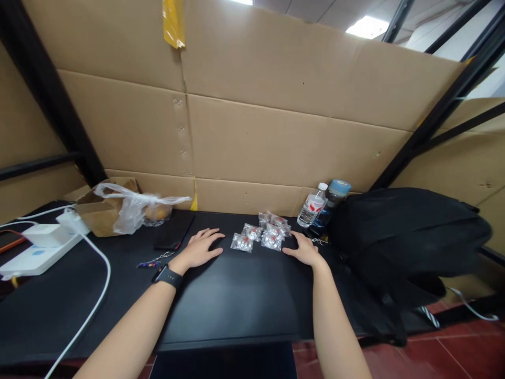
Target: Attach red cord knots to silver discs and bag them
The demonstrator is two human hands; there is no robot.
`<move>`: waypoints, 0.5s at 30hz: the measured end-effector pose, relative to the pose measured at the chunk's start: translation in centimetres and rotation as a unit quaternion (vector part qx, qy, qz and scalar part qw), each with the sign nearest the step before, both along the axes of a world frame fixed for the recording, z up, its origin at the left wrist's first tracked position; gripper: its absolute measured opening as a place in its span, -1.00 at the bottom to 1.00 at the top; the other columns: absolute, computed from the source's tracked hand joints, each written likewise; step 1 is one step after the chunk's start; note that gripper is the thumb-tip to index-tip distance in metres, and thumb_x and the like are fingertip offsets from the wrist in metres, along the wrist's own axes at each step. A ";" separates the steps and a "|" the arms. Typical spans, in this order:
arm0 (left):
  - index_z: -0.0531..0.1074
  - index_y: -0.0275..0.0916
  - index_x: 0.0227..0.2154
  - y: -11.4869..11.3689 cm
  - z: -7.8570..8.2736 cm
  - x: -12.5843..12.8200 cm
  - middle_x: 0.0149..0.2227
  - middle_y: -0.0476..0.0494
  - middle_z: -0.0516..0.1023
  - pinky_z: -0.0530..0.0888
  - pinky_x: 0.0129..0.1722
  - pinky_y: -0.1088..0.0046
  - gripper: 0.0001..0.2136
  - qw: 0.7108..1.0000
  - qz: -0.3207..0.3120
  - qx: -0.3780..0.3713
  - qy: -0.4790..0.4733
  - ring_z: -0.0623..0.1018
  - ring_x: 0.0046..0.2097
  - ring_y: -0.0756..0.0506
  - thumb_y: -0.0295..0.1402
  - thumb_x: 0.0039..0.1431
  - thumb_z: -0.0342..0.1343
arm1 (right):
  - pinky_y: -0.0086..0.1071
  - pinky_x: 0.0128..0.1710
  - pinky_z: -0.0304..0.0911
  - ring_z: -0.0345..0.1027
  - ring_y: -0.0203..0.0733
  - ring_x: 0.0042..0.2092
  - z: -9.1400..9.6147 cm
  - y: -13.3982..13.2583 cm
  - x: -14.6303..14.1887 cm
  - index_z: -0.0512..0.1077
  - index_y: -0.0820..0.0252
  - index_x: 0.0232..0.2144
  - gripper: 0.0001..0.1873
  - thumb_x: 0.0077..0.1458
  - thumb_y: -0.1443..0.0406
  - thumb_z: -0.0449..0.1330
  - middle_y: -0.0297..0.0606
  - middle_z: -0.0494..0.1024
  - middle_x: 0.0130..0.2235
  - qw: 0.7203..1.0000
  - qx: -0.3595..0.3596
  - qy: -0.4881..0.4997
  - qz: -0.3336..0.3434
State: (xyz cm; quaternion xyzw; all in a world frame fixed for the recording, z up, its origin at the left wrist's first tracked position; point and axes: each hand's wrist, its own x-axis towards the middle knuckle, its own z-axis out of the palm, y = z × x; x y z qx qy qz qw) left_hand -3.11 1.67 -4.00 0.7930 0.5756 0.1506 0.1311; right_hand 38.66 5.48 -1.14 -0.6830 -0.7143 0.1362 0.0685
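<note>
My left hand [201, 246] lies flat on the black table [236, 300], fingers spread, holding nothing; a dark watch [168, 276] sits on its wrist. My right hand [303, 248] rests palm down, fingers out, just right of a cluster of several small clear plastic packets [263, 233] with silvery and red contents. The nearest packet [242, 242] lies between the two hands, touching neither.
A black phone [173, 231] and a small keyring [153, 261] lie left of my left hand. Further left stand a cardboard box with a plastic bag [126, 208] and a white power strip [39, 247] with cable. Two bottles [313, 206] and a black backpack [402, 237] are at the right. Cardboard wall behind.
</note>
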 end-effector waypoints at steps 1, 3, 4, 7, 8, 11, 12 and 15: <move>0.33 0.06 0.26 0.0 -0.1 0.0 0.40 -0.07 0.19 0.12 0.33 -0.02 -0.47 1.000 0.000 0.000 0.002 0.11 0.41 -0.36 0.05 0.27 0.02 | 0.12 0.24 0.02 -0.03 0.25 0.38 0.1 -0.1 -0.1 0.10 -0.05 0.36 -0.11 0.07 -0.11 0.22 -0.14 0.11 0.41 1.000 -0.002 0.001 0.001; 0.32 0.06 0.26 0.1 -0.3 -0.1 0.40 -0.07 0.19 0.13 0.33 -0.01 -0.47 1.000 -0.001 -0.005 0.008 0.13 0.40 -0.36 0.04 0.27 0.02 | 0.14 0.24 0.03 -0.04 0.25 0.39 0.3 -0.2 -0.2 0.11 -0.08 0.36 -0.14 0.07 -0.09 0.22 -0.16 0.11 0.41 1.000 -0.009 0.004 0.003; 0.31 0.07 0.27 0.1 -0.4 -0.2 0.40 -0.06 0.19 0.14 0.33 -0.01 -0.48 1.000 0.000 -0.007 0.009 0.12 0.41 -0.35 0.03 0.28 0.01 | 0.15 0.24 0.02 -0.04 0.25 0.39 0.3 -0.2 -0.2 0.12 -0.09 0.35 -0.15 0.08 -0.08 0.21 -0.17 0.11 0.41 1.000 -0.012 0.005 0.003; 0.27 0.06 0.30 0.0 -0.5 -0.2 0.42 -0.05 0.15 0.13 0.35 0.02 -0.47 1.000 -0.005 -0.008 0.015 0.07 0.43 -0.34 0.02 0.31 -0.02 | 0.18 0.25 -0.01 -0.07 0.23 0.40 0.3 -0.3 -0.2 0.10 -0.09 0.36 -0.15 0.08 -0.07 0.20 -0.17 0.10 0.42 1.000 -0.016 0.011 0.001; 0.26 0.06 0.30 -0.1 -0.5 -0.2 0.42 -0.05 0.14 0.12 0.35 0.02 -0.47 1.000 -0.006 -0.009 0.017 0.06 0.43 -0.34 0.01 0.31 -0.02 | 0.17 0.25 -0.02 -0.08 0.22 0.40 0.3 -0.3 -0.1 0.09 -0.09 0.37 -0.14 0.08 -0.07 0.20 -0.17 0.09 0.42 1.000 -0.017 0.013 0.002; 0.25 0.08 0.30 -0.1 -0.2 -0.1 0.43 -0.03 0.13 0.13 0.35 0.00 -0.47 1.000 -0.006 -0.014 0.017 0.05 0.43 -0.35 0.01 0.31 -0.01 | 0.16 0.26 0.00 -0.11 0.24 0.41 0.4 -0.3 -0.1 0.02 -0.05 0.39 -0.08 0.07 -0.06 0.21 -0.12 0.04 0.43 1.000 -0.023 0.011 -0.005; 0.25 0.09 0.31 -0.2 -0.2 -0.1 0.43 -0.04 0.13 0.14 0.34 -0.01 -0.46 1.000 -0.005 -0.015 0.016 0.06 0.43 -0.36 0.01 0.31 0.00 | 0.16 0.26 0.00 -0.12 0.26 0.41 0.5 -0.4 -0.3 0.01 -0.04 0.40 -0.07 0.06 -0.05 0.22 -0.10 0.01 0.43 1.000 -0.018 0.008 -0.009; 0.24 0.09 0.32 -0.2 -0.2 0.0 0.43 -0.05 0.13 0.14 0.34 -0.04 -0.46 1.000 -0.002 -0.014 0.016 0.06 0.43 -0.37 0.01 0.31 -0.01 | 0.15 0.28 -0.01 -0.14 0.25 0.41 1.0 -0.6 -1.8 0.06 -0.07 0.38 -0.12 0.08 0.02 0.24 -0.11 -0.02 0.44 0.999 0.043 0.018 -0.003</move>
